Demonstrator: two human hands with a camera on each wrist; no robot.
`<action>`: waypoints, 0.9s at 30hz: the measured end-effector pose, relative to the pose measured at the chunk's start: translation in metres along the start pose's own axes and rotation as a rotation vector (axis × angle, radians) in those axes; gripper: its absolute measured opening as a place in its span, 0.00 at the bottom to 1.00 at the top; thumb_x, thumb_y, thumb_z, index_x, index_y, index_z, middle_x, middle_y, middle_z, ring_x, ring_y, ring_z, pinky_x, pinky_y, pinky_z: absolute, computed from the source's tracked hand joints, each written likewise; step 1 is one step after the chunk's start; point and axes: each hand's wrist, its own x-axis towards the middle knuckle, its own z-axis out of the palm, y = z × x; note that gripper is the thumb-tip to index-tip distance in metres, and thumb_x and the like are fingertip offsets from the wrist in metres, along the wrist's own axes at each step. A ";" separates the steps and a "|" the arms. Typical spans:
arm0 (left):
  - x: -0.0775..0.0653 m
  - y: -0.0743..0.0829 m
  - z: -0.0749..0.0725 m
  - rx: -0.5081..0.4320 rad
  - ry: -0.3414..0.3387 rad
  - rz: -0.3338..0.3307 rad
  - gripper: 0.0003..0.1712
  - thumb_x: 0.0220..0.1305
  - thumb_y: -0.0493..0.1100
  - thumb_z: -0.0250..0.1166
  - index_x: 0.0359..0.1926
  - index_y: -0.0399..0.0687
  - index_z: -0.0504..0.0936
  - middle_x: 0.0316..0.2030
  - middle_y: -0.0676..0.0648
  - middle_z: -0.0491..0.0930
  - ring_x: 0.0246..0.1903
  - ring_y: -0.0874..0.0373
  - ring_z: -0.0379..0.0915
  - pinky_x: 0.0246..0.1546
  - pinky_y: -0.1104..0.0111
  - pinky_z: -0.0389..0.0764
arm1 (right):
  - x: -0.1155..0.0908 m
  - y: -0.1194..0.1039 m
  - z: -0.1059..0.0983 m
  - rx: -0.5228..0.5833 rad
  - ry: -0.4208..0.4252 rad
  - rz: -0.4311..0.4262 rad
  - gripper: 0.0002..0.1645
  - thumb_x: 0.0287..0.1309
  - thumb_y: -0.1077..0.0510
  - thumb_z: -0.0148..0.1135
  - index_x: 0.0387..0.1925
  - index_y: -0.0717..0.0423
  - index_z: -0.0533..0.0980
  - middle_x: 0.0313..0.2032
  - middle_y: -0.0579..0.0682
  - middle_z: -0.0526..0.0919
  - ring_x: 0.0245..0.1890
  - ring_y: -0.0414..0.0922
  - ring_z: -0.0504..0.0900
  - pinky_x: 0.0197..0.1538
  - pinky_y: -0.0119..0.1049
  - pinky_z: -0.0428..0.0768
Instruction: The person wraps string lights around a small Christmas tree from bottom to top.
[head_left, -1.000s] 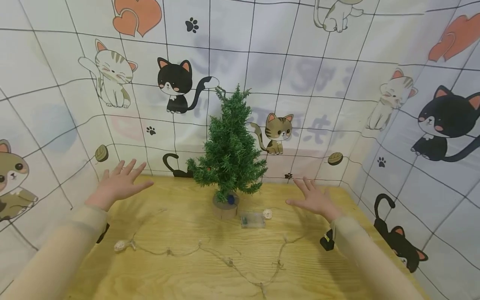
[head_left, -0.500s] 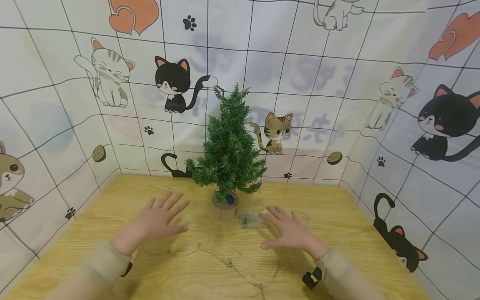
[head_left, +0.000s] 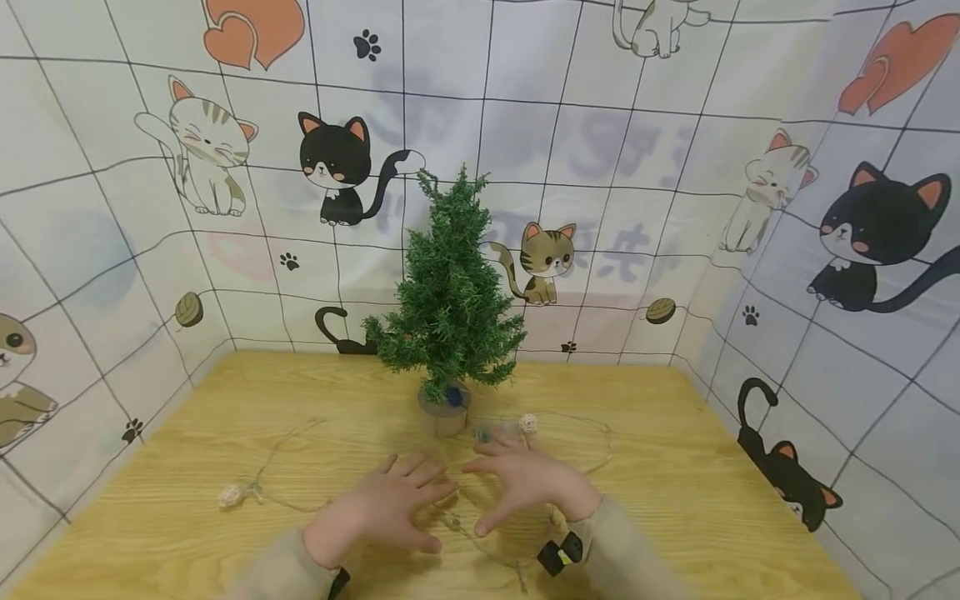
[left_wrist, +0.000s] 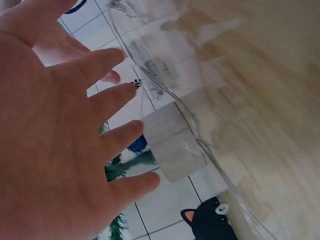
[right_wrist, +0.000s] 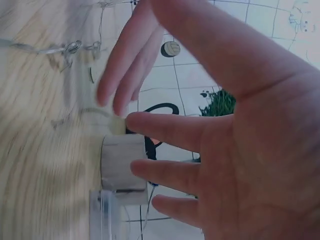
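My left hand (head_left: 390, 507) is spread with straight fingers above the tabletop, holding nothing. Close beside it, my right hand (head_left: 531, 482) hovers with its fingers straight and its palm bare in the right wrist view. Beneath both runs a thin cord (head_left: 495, 557) with small knotted spots, partly hidden by the hands; the left wrist view shows its clear wire (left_wrist: 185, 107). White woven balls lie at the left (head_left: 231, 497) and near the box (head_left: 528, 422). A clear plastic box (head_left: 491, 430) is half covered by my right fingers.
A small green artificial tree (head_left: 453, 292) stands at the back on a round wooden base (head_left: 444, 417), with a dark blue ball (head_left: 454, 397) at its foot. Cat-printed cloth walls (head_left: 600, 167) surround the wooden table (head_left: 660, 500) at the back and sides.
Both hands have come in from wide apart on either side of the tree, moving towards each other and nearer the front. The tree, box and cord appear to stay in place.
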 end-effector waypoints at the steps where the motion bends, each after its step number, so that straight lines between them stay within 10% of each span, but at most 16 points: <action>1: 0.002 0.001 0.000 0.008 -0.002 0.004 0.43 0.55 0.69 0.64 0.69 0.63 0.68 0.71 0.49 0.59 0.71 0.41 0.48 0.62 0.37 0.52 | 0.002 -0.002 -0.001 0.002 -0.009 -0.004 0.52 0.41 0.27 0.69 0.67 0.42 0.69 0.70 0.55 0.61 0.72 0.62 0.47 0.62 0.74 0.41; 12: 0.013 0.011 -0.009 0.056 -0.032 0.026 0.17 0.55 0.58 0.70 0.45 0.62 0.86 0.59 0.55 0.75 0.64 0.50 0.65 0.59 0.40 0.63 | 0.006 -0.015 0.009 -0.037 -0.104 -0.034 0.44 0.43 0.28 0.68 0.63 0.37 0.73 0.65 0.45 0.70 0.70 0.60 0.56 0.59 0.76 0.45; 15: 0.011 0.009 -0.009 0.025 0.030 0.071 0.03 0.53 0.48 0.72 0.30 0.60 0.87 0.42 0.61 0.81 0.50 0.59 0.75 0.56 0.44 0.69 | 0.005 -0.018 0.011 0.004 -0.118 -0.080 0.40 0.48 0.31 0.68 0.62 0.41 0.74 0.62 0.43 0.73 0.67 0.55 0.64 0.63 0.69 0.52; 20: 0.007 0.006 -0.020 -0.007 0.126 0.139 0.07 0.55 0.38 0.69 0.25 0.58 0.84 0.26 0.65 0.77 0.29 0.69 0.74 0.44 0.63 0.77 | 0.004 -0.023 0.010 0.104 -0.133 -0.154 0.35 0.56 0.37 0.66 0.61 0.50 0.75 0.57 0.41 0.77 0.58 0.40 0.74 0.61 0.43 0.68; 27: -0.005 0.000 -0.039 0.022 0.294 0.212 0.11 0.58 0.39 0.68 0.23 0.59 0.78 0.24 0.66 0.74 0.25 0.71 0.70 0.31 0.73 0.74 | 0.005 -0.029 0.014 0.133 -0.084 -0.248 0.09 0.59 0.45 0.65 0.36 0.42 0.82 0.35 0.27 0.79 0.38 0.26 0.76 0.59 0.71 0.56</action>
